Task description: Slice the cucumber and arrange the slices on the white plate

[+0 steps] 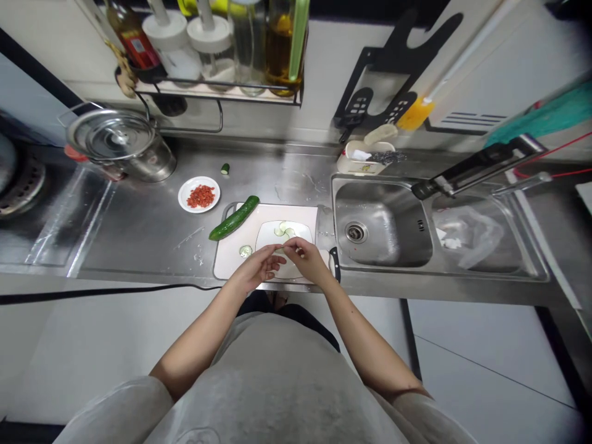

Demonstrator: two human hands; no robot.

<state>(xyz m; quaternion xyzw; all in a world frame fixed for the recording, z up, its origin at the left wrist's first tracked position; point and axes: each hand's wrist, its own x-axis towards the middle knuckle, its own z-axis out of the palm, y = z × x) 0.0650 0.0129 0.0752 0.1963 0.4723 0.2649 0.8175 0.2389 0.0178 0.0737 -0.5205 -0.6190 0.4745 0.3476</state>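
Note:
My left hand (pixel 259 266) and my right hand (pixel 306 258) meet over the near edge of a white square plate (pixel 268 237) on a white cutting board (pixel 231 250). Both hands pinch a thin pale cucumber slice (pixel 279 247) between their fingertips. A few cucumber slices (pixel 284 229) lie on the plate's far side. One loose slice (pixel 245 251) rests on the board to the left. A whole green cucumber (pixel 234 217) lies diagonally across the board's far left corner. A black knife handle (pixel 335 262) shows just right of my right hand.
A small white dish of chopped red chili (pixel 199 195) and a cucumber end (pixel 225 168) sit behind the board. A steel pot (pixel 121 145) stands at the left, and a double sink (pixel 383 228) with a faucet (pixel 476 165) lies to the right. A bottle rack (pixel 217 86) hangs above.

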